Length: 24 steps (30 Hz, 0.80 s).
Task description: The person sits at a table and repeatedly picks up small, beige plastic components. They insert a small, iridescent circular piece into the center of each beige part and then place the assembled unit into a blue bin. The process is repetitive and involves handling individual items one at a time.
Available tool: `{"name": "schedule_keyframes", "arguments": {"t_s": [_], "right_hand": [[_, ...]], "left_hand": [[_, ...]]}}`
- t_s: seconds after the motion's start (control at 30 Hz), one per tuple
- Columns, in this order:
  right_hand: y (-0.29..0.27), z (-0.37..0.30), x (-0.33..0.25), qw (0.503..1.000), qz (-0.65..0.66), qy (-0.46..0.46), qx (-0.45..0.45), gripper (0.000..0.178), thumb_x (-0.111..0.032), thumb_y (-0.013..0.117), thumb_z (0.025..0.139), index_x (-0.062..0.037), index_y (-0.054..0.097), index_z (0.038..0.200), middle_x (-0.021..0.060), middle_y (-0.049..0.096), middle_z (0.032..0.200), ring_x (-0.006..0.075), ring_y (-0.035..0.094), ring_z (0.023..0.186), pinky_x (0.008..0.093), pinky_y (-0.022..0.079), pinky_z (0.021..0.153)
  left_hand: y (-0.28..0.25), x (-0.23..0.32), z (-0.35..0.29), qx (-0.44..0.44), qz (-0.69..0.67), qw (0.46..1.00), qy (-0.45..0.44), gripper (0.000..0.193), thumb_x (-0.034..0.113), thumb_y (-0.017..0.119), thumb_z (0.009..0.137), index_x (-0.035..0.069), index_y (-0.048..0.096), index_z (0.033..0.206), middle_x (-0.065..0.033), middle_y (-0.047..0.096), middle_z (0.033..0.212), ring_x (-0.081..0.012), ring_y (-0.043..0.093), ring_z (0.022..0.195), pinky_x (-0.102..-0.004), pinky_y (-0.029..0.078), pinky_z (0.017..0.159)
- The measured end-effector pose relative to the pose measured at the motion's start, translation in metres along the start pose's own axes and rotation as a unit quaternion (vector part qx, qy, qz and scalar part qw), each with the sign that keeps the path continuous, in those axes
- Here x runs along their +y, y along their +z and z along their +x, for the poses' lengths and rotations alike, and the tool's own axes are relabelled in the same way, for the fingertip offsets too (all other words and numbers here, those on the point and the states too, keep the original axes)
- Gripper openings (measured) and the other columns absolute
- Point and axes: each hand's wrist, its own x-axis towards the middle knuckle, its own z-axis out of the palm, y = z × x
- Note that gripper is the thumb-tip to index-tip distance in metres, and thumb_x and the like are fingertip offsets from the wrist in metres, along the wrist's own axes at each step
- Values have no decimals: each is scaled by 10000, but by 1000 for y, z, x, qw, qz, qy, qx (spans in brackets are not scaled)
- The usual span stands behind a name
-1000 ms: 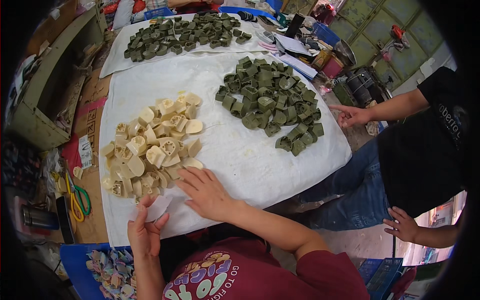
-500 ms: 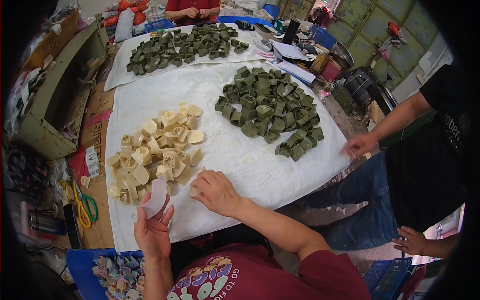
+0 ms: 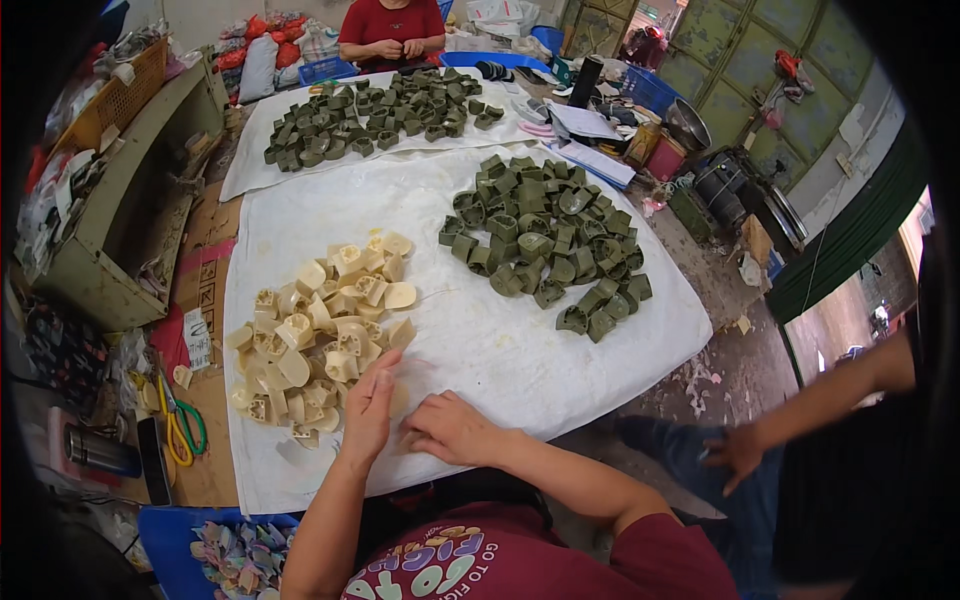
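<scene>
A heap of cream moulded plastic pieces (image 3: 325, 330), several with rounded ends and ribbed hollows, lies on the white cloth (image 3: 500, 375). My left hand (image 3: 370, 410) is at the heap's near right edge, fingers stretched out and close together. Beside its palm is a pale piece (image 3: 400, 398), partly hidden; whether the hand touches it is unclear. Close by on the right, my right hand (image 3: 450, 428) rests low over the cloth with curled fingers; what they hold, if anything, is hidden. A translucent whitish strip (image 3: 305, 465) lies on the cloth left of my left forearm.
Dark green moulded pieces form a pile (image 3: 545, 235) on the right and another (image 3: 370, 115) farther back. Scissors (image 3: 180, 425) and a flask (image 3: 100, 452) lie at the left. A blue bin (image 3: 165, 545) holds pastel pieces. One person (image 3: 390, 35) sits opposite; another person's arm (image 3: 800, 410) is at right.
My left hand has let go of the translucent strip and moved right, beside my right hand. My right hand has shifted slightly right and down. The person at right has moved lower in view.
</scene>
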Motion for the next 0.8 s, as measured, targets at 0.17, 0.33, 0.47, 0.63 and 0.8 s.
{"name": "schedule_keyframes", "arguments": {"t_s": [0.17,0.33,0.47,0.63,0.8], "right_hand": [[-11,11,17,914,240,284,161,284,-80,672,855,-9,602,1121,96,679,959,190,660,832,323,522,756],[-34,36,-29,753,587,254,155,291,-5,645,872,33,593,1156,117,678,1043,163,662,915,281,534,834],[-34,68,-56,668,695,232,127,265,-20,629,890,24,595,1149,112,671,1037,171,666,893,303,555,809],[-27,74,-80,684,692,228,42,285,-55,609,913,35,569,1181,129,664,1046,197,670,901,317,574,767],[-38,82,-84,759,605,205,126,265,9,661,851,24,591,1106,135,658,1061,213,656,949,314,553,821]], "left_hand": [[-2,42,-13,147,-145,978,-7,442,298,454,1013,-37,518,1295,-129,572,1278,-212,547,1182,-334,446,982],[-28,50,-39,177,-290,939,-51,411,258,511,988,-51,538,1258,-135,603,1225,-211,608,1084,-340,522,896],[-10,74,-56,126,-361,920,-88,353,199,510,975,-37,543,1235,-137,612,1198,-222,621,1071,-353,549,875],[-32,75,-68,106,-358,924,-86,338,189,509,970,-22,536,1233,-138,614,1187,-229,620,1084,-375,564,870],[-38,84,-76,162,-401,897,-91,330,192,523,979,-39,554,1213,-193,612,1196,-265,619,1094,-364,561,878]]}}
